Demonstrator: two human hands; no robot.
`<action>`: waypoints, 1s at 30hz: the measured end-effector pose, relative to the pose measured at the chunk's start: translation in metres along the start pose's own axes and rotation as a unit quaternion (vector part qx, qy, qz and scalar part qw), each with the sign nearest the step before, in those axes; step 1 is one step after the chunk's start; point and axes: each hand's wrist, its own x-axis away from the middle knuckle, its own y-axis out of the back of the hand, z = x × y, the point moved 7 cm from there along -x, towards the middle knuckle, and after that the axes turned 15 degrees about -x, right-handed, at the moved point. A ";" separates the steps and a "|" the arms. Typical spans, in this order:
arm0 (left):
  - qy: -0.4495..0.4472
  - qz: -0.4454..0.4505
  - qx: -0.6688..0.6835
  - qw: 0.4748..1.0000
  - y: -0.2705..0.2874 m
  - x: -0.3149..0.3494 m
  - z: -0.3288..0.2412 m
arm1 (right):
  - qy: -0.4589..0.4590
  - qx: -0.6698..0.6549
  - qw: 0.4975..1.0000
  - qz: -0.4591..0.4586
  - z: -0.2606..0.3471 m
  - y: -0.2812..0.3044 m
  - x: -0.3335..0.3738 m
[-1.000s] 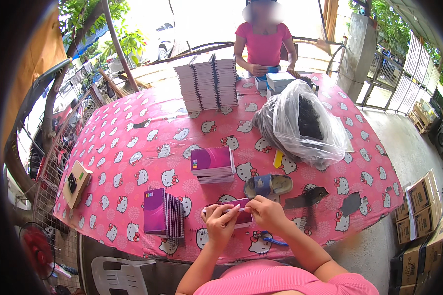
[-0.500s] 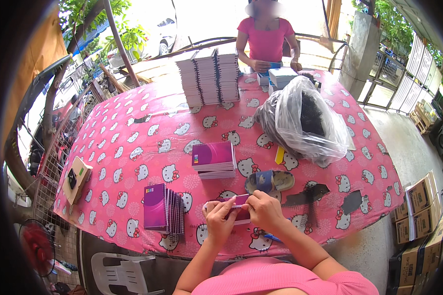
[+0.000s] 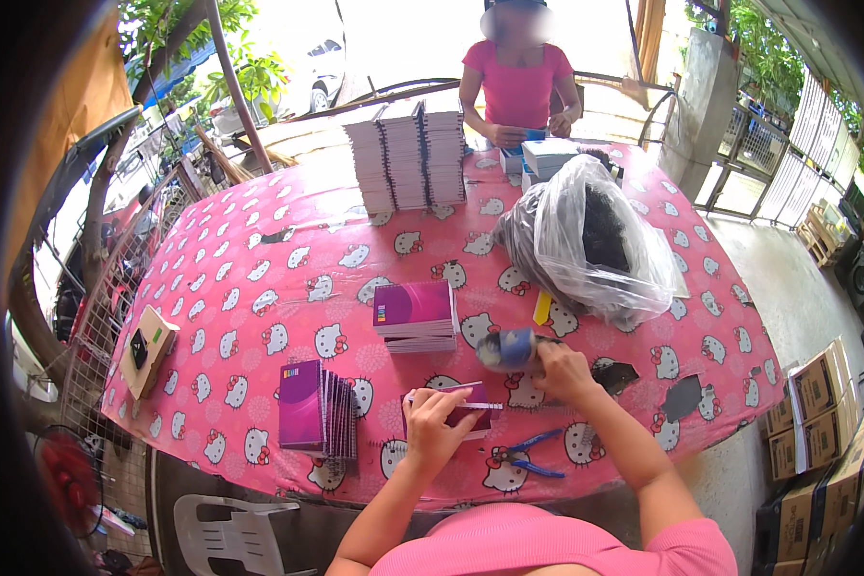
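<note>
Now the right hand (image 3: 562,370) has left the purple notebook (image 3: 451,408), which the left hand (image 3: 437,427) alone grips, and reaches, fingers loosely curled, empty, toward the blue-grey roll (image 3: 509,348) on the worktop (image 3: 259,278).

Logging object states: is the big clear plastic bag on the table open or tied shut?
Cannot tell. The plastic bag sits bulging with dark contents, but its mouth is not clearly visible.

A clear plastic bag (image 3: 595,245) of dark pieces sits on the table (image 3: 259,259) near tall notebook stacks (image 3: 408,158). Blue-handled pliers (image 3: 528,456) lie at the near edge; a white plastic chair (image 3: 230,538) stands below.
</note>
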 end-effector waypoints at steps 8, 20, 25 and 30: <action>-0.006 -0.015 0.011 1.000 0.005 -0.007 -0.003 | 0.053 -0.413 0.907 0.056 0.039 0.024 -0.001; 0.026 -0.003 0.054 0.998 0.013 -0.004 0.019 | 0.034 -0.422 0.898 0.123 0.086 0.022 -0.021; 0.185 -0.001 0.241 0.953 0.000 0.014 0.057 | 0.049 -0.587 0.797 0.136 0.084 0.008 -0.025; 0.269 -0.006 0.426 0.863 -0.013 0.038 0.069 | 0.022 -0.433 0.894 0.111 0.087 -0.002 -0.043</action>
